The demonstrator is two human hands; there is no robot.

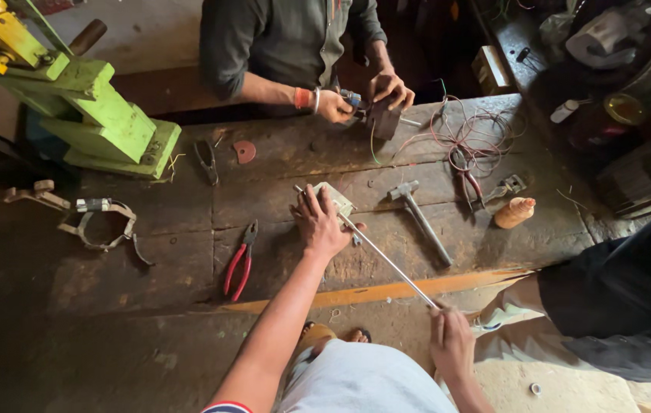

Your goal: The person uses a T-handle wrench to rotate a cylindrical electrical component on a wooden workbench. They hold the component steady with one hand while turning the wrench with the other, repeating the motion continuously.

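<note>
Pliers (240, 263) left of hammer (419, 218)

Scene dimly lit; soft daylight cast from lower right, pale floor (570, 382) brightest. Left side of dark workbench (149, 252) and upper right corner sunk in shadow. No glare seen. Wide-angle bending noted at edges. Focus acceptable centrally, corners softened.

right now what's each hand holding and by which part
Right hand grips the thin metal rod at its near end; left hand presses on the small metal block at the rod's far end.
</note>
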